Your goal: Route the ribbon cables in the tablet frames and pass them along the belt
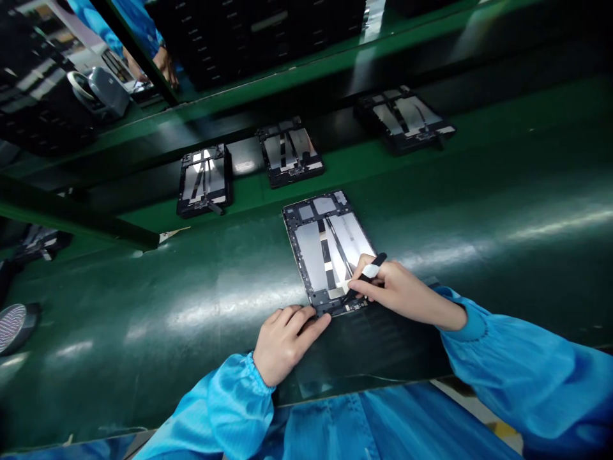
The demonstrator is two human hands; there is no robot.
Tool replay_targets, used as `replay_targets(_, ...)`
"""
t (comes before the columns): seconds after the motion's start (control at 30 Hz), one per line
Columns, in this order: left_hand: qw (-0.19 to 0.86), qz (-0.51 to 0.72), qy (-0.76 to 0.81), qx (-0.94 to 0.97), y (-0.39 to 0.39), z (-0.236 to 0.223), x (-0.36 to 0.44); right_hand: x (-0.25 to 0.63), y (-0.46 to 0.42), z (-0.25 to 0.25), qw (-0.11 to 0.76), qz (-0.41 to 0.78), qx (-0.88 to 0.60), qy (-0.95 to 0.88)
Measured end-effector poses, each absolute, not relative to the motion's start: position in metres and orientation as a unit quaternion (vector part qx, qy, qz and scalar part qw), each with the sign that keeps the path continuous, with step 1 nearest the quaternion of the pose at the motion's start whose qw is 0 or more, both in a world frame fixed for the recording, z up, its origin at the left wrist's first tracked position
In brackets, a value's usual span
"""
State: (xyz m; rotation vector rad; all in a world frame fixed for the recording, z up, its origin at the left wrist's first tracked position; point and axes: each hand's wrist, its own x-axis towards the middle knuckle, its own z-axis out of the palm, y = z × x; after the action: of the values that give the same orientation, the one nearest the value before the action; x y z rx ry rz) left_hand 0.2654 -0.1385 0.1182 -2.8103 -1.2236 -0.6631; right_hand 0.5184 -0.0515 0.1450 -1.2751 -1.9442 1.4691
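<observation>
An opened tablet (311, 255) lies on the green bench in front of me, its inside facing up with silver battery panels, dark flex cables and a black frame. My right hand (383, 284) pinches a slim black tool with a white patch, apparently tweezers (380, 260), pointing down at the tablet's lower edge. The tool's tip meets the dark parts there, and its exact contact is too small to make out. My left hand (287, 338) rests at the lower left corner, fingertips and thumb touching the edge, thumb apart from the lightly bent fingers.
Along the back stand several more opened tablets, one at left (205, 179), one in the middle (290, 152) and one at right (407, 118). A green metal post (76, 214) crosses at left. A round mesh-topped object (18, 327) sits far left. Beyond the shelf, a co-worker's hand (165, 66) shows.
</observation>
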Motion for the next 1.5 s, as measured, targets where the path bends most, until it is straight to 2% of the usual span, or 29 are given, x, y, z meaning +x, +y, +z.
replay_targets(0.27,-0.003,-0.25,-0.393,-0.885,-0.14,0.106,0.266,0.514,-0.052,0.138,0.216,0.53,-0.458,-0.68)
replay_targets(0.7,0.02,-0.213,-0.374,-0.903,-0.141,0.109,0.266,0.509,-0.052,0.139,0.223,0.609,-0.478,-0.592)
replay_targets(1.5,0.038,-0.165,-0.429,-0.888,-0.14,0.114,0.284,0.511,-0.052,0.143,0.205,0.557,-0.497,-0.633)
